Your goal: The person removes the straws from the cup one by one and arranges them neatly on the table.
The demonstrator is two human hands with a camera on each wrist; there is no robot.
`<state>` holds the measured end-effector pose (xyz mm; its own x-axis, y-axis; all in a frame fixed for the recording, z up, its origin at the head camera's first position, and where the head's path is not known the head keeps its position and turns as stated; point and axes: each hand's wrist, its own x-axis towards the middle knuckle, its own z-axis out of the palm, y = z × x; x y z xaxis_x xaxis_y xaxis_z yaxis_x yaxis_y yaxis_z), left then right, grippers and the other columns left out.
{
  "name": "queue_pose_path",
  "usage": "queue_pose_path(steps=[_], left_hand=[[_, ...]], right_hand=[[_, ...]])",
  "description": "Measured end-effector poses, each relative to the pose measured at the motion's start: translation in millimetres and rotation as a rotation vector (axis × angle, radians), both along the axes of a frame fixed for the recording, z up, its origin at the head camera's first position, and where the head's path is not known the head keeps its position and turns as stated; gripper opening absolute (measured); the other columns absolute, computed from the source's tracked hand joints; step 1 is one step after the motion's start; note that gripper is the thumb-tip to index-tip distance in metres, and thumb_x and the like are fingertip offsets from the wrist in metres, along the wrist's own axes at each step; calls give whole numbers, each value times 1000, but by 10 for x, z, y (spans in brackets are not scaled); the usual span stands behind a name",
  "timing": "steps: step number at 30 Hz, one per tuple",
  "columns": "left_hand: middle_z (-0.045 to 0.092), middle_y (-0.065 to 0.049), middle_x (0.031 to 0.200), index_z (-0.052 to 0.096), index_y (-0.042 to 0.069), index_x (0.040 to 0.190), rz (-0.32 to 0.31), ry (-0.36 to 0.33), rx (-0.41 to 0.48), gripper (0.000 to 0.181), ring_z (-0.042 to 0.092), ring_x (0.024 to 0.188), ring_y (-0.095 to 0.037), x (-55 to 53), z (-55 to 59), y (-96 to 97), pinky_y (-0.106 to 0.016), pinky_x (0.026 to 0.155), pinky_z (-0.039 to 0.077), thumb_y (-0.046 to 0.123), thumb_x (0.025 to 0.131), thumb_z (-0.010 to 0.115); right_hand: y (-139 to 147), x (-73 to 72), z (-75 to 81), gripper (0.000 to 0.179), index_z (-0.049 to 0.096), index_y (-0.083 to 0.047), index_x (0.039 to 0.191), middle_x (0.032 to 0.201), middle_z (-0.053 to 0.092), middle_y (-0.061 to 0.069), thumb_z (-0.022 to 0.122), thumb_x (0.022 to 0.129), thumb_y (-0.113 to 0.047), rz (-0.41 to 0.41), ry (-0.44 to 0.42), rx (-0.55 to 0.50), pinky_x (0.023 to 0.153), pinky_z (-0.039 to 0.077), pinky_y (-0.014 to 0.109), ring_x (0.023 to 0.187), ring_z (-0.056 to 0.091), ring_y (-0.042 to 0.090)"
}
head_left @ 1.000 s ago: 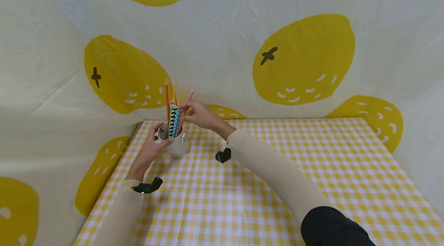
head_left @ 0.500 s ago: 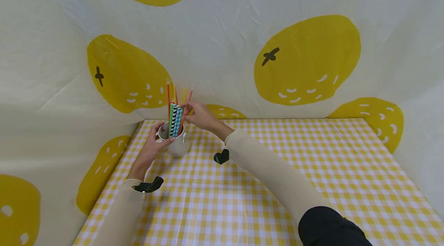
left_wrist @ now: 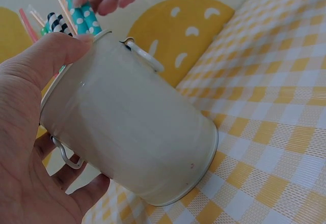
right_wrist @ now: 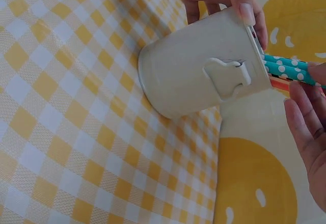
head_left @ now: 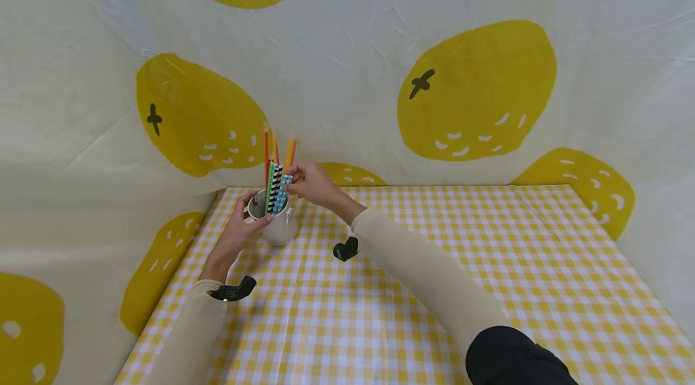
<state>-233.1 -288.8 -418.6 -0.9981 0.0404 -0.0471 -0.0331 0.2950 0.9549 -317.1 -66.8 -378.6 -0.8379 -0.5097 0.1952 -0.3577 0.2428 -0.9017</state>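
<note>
A cream metal bucket [left_wrist: 132,117] with small side handles stands on the table at the left. My left hand [head_left: 236,231] grips its rim, with the thumb on the near side and the other fingers round the far side. Paper straws stand in the bucket: black-and-white striped ones [head_left: 274,189], green ones beside them, and teal polka-dot straws [right_wrist: 288,68] at the right. My right hand [head_left: 315,183] pinches the teal polka-dot straws above the rim. Taller red, orange and yellow straws [head_left: 266,146] rise behind. The lower ends are hidden inside the bucket.
A yellow-and-white checked cloth [head_left: 407,288] covers the table. Close behind the bucket hangs a pale backdrop [head_left: 347,71] with large yellow lemon shapes, which also runs along the left side.
My right hand has shifted slightly down and right, and the teal straws lean further right. The orange and yellow straws behind have drawn closer together. My left hand keeps its hold.
</note>
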Motion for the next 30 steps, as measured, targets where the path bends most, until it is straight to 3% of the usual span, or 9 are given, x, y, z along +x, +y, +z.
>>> queue_pose_path(steps=[7,11,16,24,30], left_hand=[[26,-18,160,16,12,161,-1,-18,9,87,29,143,-38,33,29,10,-44,103,36,17,95,72],[25,-19,161,15,11,161,-8,-15,7,88,28,143,-40,41,38,10,-47,104,35,18,95,73],[24,-19,162,14,9,161,-14,1,-4,88,27,144,-42,25,28,0,-48,105,34,18,95,72],[22,-20,163,14,9,161,-10,-12,-5,88,24,147,-42,52,79,17,-52,108,32,18,96,72],[19,-21,163,12,10,162,-18,-21,-3,88,25,145,-43,93,112,18,-51,106,34,18,97,70]], right_hand=[[14,49,-71,11,75,-9,97,94,77,6,75,94,-19,65,40,174,69,49,23,87,71,22],[23,70,-74,12,75,-9,94,94,78,6,74,95,-21,69,34,192,70,48,24,84,69,18],[45,53,-53,13,74,-6,104,102,77,8,71,97,-17,32,31,113,75,53,24,92,70,16],[156,19,24,33,67,-4,130,111,74,9,67,99,-18,-32,33,-59,84,57,36,104,70,28],[223,27,103,30,68,-2,126,103,74,11,67,99,-16,-80,58,-147,78,59,37,100,70,37]])
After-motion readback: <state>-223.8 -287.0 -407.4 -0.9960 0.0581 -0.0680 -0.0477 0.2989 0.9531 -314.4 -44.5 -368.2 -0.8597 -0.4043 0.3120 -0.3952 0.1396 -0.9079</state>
